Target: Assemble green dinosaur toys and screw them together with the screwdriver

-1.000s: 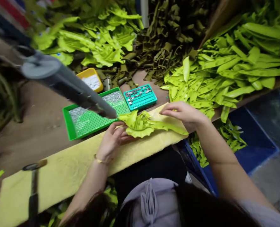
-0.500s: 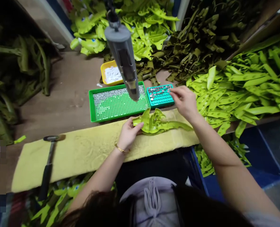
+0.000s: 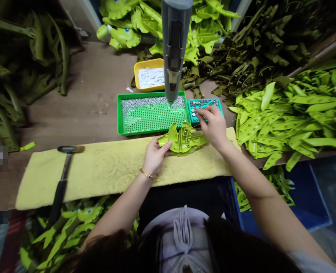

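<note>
Lime-green plastic part (image 3: 182,139) lay on the yellow padded mat (image 3: 99,172), left hand (image 3: 155,156) holding its left edge between thumb and fingers. Right hand (image 3: 213,127) was narrow, fingertips pinched near the teal tray (image 3: 219,103) of metal studs (image 3: 199,103) (anything held too small to tell). Green pegboard tray (image 3: 118,113) sat beyond the part, grey press head (image 3: 175,38) hanging over it; bright green cut pieces (image 3: 284,129) were piled farther right.
</note>
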`<state>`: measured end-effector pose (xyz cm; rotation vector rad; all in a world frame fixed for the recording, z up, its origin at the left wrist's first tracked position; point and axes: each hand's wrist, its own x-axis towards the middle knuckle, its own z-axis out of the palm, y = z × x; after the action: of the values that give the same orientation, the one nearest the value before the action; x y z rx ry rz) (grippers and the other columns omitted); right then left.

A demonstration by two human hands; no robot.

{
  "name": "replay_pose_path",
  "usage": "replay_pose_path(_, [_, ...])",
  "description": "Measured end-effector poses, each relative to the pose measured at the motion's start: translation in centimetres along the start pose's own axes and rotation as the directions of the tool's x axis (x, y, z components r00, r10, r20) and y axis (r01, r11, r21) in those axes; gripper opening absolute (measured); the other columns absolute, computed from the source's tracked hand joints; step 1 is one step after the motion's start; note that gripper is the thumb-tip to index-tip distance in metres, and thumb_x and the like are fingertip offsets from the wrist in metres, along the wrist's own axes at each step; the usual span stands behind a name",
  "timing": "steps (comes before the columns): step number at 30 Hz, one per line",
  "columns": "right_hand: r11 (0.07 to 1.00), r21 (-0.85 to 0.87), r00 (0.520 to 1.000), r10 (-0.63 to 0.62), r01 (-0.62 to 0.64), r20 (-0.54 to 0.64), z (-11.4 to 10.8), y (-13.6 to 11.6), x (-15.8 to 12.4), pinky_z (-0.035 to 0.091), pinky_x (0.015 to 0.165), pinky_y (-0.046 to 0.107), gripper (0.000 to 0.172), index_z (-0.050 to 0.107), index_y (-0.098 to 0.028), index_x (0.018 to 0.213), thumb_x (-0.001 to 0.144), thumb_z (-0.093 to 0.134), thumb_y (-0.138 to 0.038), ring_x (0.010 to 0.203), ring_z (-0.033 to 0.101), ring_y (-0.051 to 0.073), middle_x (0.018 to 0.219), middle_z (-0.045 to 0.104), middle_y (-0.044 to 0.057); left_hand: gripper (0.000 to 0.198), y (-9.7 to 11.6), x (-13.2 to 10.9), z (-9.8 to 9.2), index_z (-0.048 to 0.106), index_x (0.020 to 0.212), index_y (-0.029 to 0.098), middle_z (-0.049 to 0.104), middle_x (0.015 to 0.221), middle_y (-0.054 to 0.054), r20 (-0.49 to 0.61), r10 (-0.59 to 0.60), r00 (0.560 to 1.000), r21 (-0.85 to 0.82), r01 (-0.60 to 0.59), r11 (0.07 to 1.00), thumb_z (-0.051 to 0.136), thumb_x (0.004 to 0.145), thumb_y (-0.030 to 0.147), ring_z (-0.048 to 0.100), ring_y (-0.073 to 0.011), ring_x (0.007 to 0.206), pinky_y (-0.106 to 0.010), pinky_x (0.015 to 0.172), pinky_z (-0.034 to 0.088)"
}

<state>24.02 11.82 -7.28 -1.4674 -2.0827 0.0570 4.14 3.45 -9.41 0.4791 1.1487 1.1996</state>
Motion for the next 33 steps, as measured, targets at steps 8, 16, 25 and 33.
replay_pose_path(8, [0.999,-0.032,0.987,-0.004,0.010,0.163,0.8,0.6,1.6,0.044,0.084,0.038,0.017,0.068,-0.020,0.089,0.091,0.053,-0.028,0.092,0.057,0.022,0.092,0.067,0.008,0.057,-0.3,0.0,-0.2,0.056,0.097,0.015,0.072,0.095,-0.006,0.004,0.019,1.000,-0.027,-0.019,0.999,0.088,0.055,0.036,0.072,-0.0209,0.079,-0.036,0.066,0.063])
replay_pose_path(16, [0.997,0.001,0.997,0.077,-0.077,0.020,0.4,-0.2,-0.1,0.043,0.087,0.040,0.019,0.068,-0.021,0.095,0.092,0.051,-0.028,0.099,0.058,0.023,0.100,0.066,0.009,0.055,-0.6,0.3,-0.4,0.056,0.095,0.016,0.073,0.094,-0.006,0.004,0.018,1.000,-0.012,-0.018,1.000,0.088,0.056,0.037,0.072,-0.0215,0.078,-0.036,0.067,0.062])
replay_pose_path(25, [0.962,0.148,0.973,0.229,-0.231,0.025,-1.4,2.3,0.6,0.047,0.079,0.033,0.019,0.068,-0.020,0.094,0.086,0.055,-0.031,0.081,0.061,0.018,0.093,0.071,0.005,0.052,0.5,-1.0,-1.0,0.056,0.093,0.016,0.074,0.093,-0.008,0.026,-0.054,0.998,0.040,0.053,0.998,0.087,0.057,0.038,0.072,-0.0220,0.075,-0.037,0.066,0.063])
replay_pose_path(33, [0.849,-0.054,0.818,0.521,-0.525,0.242,-2.8,5.1,-2.7,0.045,0.075,0.032,0.020,0.075,-0.020,0.082,0.078,0.062,-0.034,0.076,0.063,0.019,0.085,0.075,0.006,0.053,1.9,-2.0,-3.3,0.059,0.094,0.015,0.074,0.088,-0.006,0.020,-0.126,0.992,0.158,0.122,0.980,0.088,0.055,0.038,0.072,-0.0217,0.072,-0.033,0.061,0.062])
